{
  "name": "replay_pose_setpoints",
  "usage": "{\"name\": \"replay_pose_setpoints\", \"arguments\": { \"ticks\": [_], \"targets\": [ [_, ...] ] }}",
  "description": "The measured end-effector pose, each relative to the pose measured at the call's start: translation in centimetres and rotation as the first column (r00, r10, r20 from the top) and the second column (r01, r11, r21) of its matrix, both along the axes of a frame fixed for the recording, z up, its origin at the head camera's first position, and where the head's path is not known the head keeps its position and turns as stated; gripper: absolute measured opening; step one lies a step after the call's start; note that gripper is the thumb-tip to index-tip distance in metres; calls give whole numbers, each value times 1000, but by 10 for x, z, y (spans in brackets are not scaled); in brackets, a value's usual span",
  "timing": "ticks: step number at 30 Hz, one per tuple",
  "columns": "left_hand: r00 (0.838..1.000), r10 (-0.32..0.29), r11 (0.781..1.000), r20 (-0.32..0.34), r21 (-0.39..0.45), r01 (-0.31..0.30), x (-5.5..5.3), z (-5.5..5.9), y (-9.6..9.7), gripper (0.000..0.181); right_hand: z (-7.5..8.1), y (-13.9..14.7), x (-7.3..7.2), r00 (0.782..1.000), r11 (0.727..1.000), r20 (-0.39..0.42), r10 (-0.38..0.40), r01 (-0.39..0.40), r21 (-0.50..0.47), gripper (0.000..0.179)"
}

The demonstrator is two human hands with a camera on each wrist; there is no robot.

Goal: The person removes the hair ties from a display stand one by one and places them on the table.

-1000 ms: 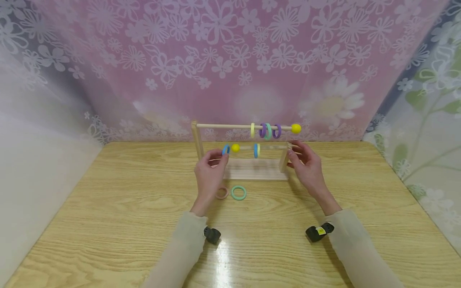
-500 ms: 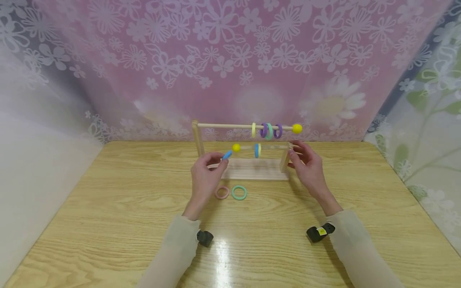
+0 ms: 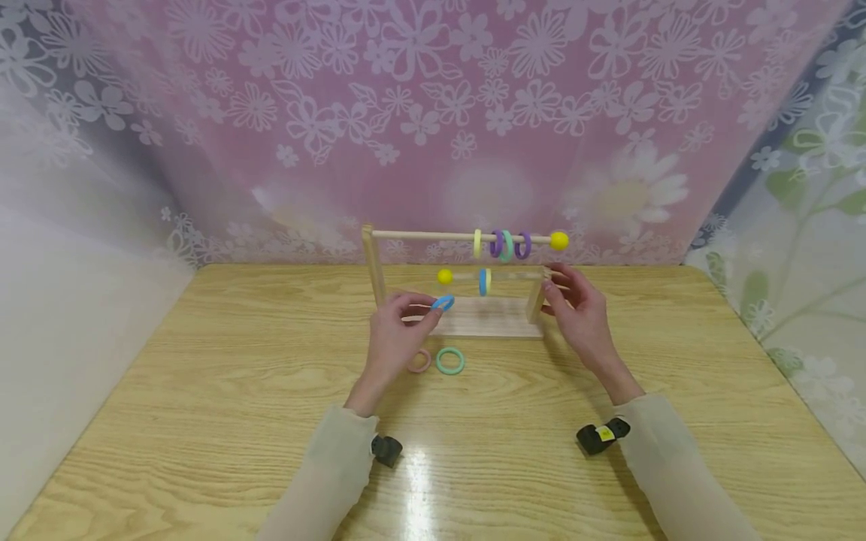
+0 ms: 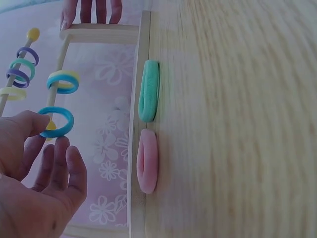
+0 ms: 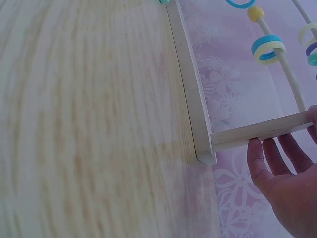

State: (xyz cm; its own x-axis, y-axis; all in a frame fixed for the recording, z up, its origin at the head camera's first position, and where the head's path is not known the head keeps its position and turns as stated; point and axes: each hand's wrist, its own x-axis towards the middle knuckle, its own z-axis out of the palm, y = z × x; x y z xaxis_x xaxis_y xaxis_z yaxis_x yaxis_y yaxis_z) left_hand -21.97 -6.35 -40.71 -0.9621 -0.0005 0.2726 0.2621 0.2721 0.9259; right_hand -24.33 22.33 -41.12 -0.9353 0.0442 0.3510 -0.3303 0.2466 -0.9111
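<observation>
Near the middle of the table's [image 3: 514, 428] far edge, a wooden rack [image 3: 483, 319]. Pinched between thumb and fingers of the left hand [image 3: 398, 334], a tilted blue ring [image 4: 58, 133], off the lower rod [image 3: 514, 276], near its yellow ball [image 3: 444, 276]. Gripped by the right hand's [image 3: 580, 315] thumb and fingers, the right post [image 3: 535, 302]. Flat on the table, nearer the front edge, a pink ring [image 4: 151, 163] beside a green ring [image 4: 151, 91].
</observation>
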Motion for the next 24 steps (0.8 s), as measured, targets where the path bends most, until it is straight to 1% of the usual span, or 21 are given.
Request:
{"name": "replay_pose_setpoints", "arguments": {
  "ticks": [8,17,24],
  "targets": [
    [1000,-25,1000,0,7,25,-1,-2,3,14,0,0,-1,1000,1000,-6,-3,3,-3,42],
    [994,-99,995,36,36,98,-1,-5,7,19,0,0,-1,1000,1000,-3,-1,1,-2,42],
    [993,-110,994,34,26,109,0,-8,11,15,0,0,0,1000,1000,7,7,-7,-4,43]
  ]
}}
